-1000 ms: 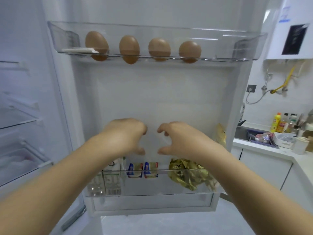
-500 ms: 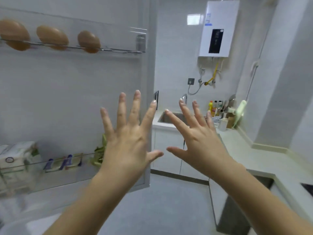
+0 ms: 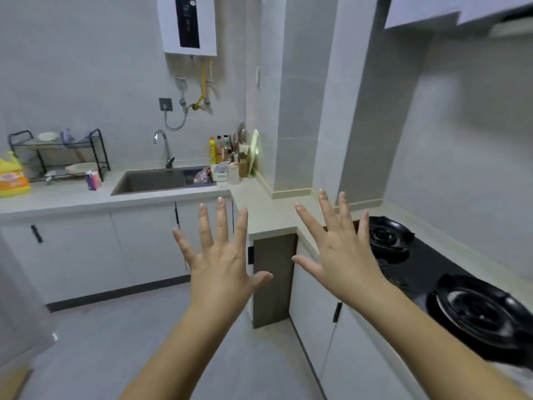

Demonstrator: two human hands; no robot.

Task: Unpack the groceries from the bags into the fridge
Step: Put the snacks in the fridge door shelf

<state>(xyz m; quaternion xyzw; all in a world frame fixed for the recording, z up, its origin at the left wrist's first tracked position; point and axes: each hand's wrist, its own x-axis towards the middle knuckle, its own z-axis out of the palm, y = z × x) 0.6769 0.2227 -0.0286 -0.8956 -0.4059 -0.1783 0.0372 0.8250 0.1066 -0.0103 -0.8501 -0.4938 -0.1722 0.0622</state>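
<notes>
My left hand is raised in front of me with its fingers spread wide, holding nothing. My right hand is beside it, also spread and empty, over the corner of the counter. The fridge is out of view except for a pale blurred edge at the far left. A yellow and orange package sits on the counter at the far left. No grocery bag shows in this view.
A grey counter runs along the wall and turns right. It holds a sink with a tap, a black dish rack, several bottles and a black gas hob. White cabinets stand below. A water heater hangs above.
My view has swung right, from the fridge door with its eggs to the kitchen counter and hob. Both hands went from curled near the door shelf to spread open in the air.
</notes>
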